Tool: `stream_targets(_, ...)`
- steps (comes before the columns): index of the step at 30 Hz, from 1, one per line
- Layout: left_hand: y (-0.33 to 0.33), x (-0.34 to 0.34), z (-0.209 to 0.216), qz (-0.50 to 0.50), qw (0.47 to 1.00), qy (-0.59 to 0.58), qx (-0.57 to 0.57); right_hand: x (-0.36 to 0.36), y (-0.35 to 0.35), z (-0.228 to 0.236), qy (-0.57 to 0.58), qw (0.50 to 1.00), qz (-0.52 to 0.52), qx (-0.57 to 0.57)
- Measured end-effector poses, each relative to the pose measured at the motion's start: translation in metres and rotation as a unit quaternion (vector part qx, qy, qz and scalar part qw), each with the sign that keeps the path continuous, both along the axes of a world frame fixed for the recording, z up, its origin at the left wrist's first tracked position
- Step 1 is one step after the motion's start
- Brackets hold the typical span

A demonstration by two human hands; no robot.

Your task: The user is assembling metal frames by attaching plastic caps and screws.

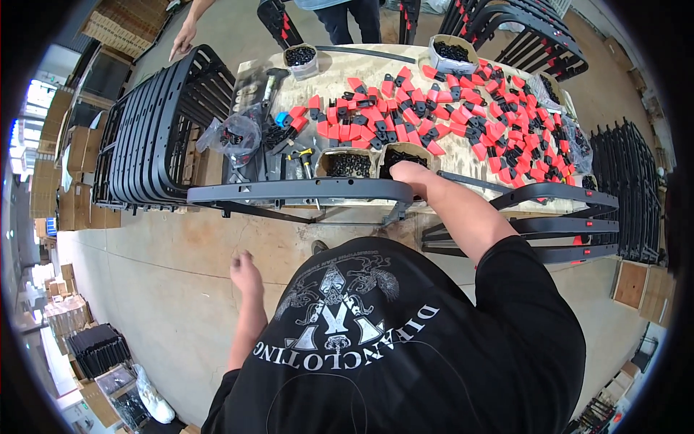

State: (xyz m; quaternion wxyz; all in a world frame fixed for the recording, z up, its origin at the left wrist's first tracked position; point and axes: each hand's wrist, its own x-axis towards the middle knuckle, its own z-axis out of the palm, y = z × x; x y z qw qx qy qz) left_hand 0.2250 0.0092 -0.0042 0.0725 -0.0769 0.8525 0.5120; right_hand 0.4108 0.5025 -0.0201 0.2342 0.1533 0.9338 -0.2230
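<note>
My right hand [409, 173] dips into an open box [425, 155] of small black parts at the table's near edge; its fingers are hidden inside. To the left, my left hand [246, 272] hangs low over the floor, apart from everything, its fingers curled in; whether something is in them cannot be made out. A black metal frame [303, 190] lies along the near edge, between me and the boxes. Beside the first box is a second box [323, 171] of small black parts. Many red-and-black plastic pieces [470, 116] lie scattered over the wooden table.
Black frames stand stacked at left [144, 130], with more frames [571, 228] at the near right. A hammer [272, 81], a yellow-and-black tool [306, 159] and a plastic bag [238, 137] lie on the table's left side. Across it stands another person [350, 18]; a hand [184, 37] shows at upper left.
</note>
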Motion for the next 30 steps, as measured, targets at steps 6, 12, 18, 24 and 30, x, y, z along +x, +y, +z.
stream_targets(6,0.027,0.041,-0.009,-0.101,0.986,-0.124,0.034,0.019,0.016,0.002,0.065,0.990,-0.099,-0.073)
stream_targets(12,0.122,0.030,0.022,-0.336,0.935,-0.100,0.043,0.067,0.007,0.033,0.175,0.606,-0.467,-0.620)
stream_targets(18,0.228,0.025,0.053,-0.529,0.848,0.034,-0.014,0.089,-0.015,0.073,0.200,0.465,-0.428,-0.749)
stream_targets(24,0.310,0.002,-0.016,-0.670,0.696,0.126,-0.227,0.110,-0.040,0.102,0.253,0.475,-0.510,-0.671)
stream_targets(30,0.349,0.001,-0.054,-0.674,0.663,0.020,-0.325,0.179,-0.078,0.101,0.242,0.481,-0.617,-0.574)
